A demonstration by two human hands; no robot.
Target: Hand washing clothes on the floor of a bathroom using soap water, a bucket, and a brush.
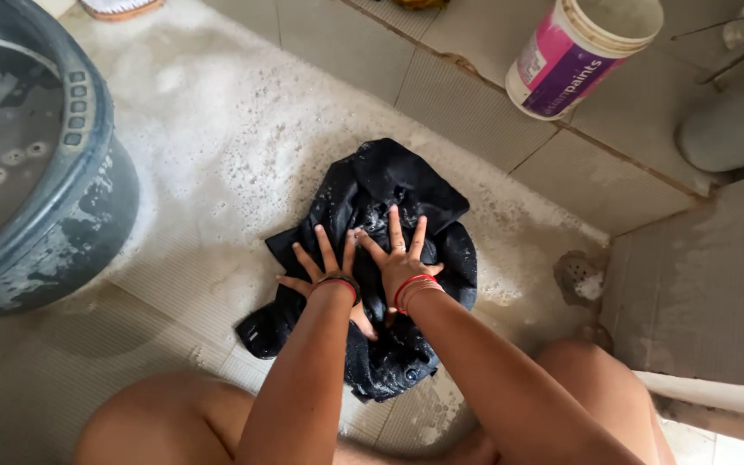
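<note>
A wet black garment (406,185) lies bunched on the soapy tiled floor in the middle of the head view. My left hand (320,269) presses flat on its left part, fingers spread. Just to the right, my right hand (399,254) presses flat on the cloth too, fingers apart and pointing away from me. Both wrists wear red and dark bangles. Soap foam clings to the cloth between the hands. My knees show at the lower left and lower right.
A large grey tub (40,172) with foamy water stands at the left. A white and pink bucket (579,52) stands at the top right, beside a grey container (734,120). Foam covers the floor (217,112); a floor drain (580,274) lies right of the garment.
</note>
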